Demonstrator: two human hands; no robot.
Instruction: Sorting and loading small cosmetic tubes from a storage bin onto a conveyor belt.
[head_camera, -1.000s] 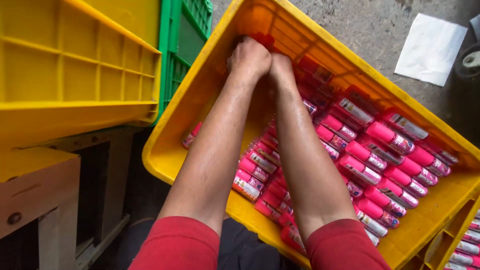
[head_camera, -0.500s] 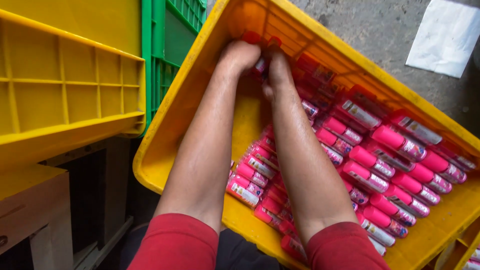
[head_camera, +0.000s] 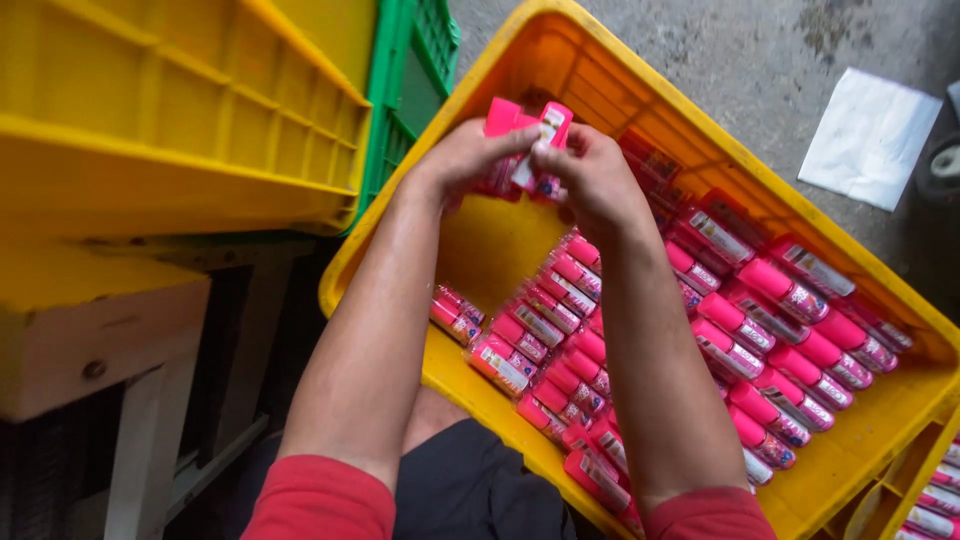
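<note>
two hands meet above the far end of the tilted yellow crate (head_camera: 560, 45), and between them they hold a small bunch of pink bottles (head_camera: 525, 150), lifted clear of the rows below. the left hand (head_camera: 462, 160) is clenched around the lower part of the bunch; the right hand (head_camera: 590, 178) pinches one bottle by its body, thumb and fingertips on the label.

as a judgement, each bottle looks light and stiff, a small plastic tube with a pink cap. the glossy label wrap is likely a bit slippery, so a grip across the middle of the body, or around several at once, seems surer than one on the cap.

counting: about three or four bottles show in the bunch, though the fingers hide some. the packed bottles (head_camera: 760, 330) lying in rows in the crate number several dozen; overlap and the arms prevent an exact count. three more crates show: another yellow crate (head_camera: 180, 130) at far left, a green crate (head_camera: 415, 70) beside it, and a corner of a yellow crate with more bottles (head_camera: 930, 505) at near right. one white sheet (head_camera: 868, 135) lies on the concrete floor (head_camera: 740, 60).
</note>
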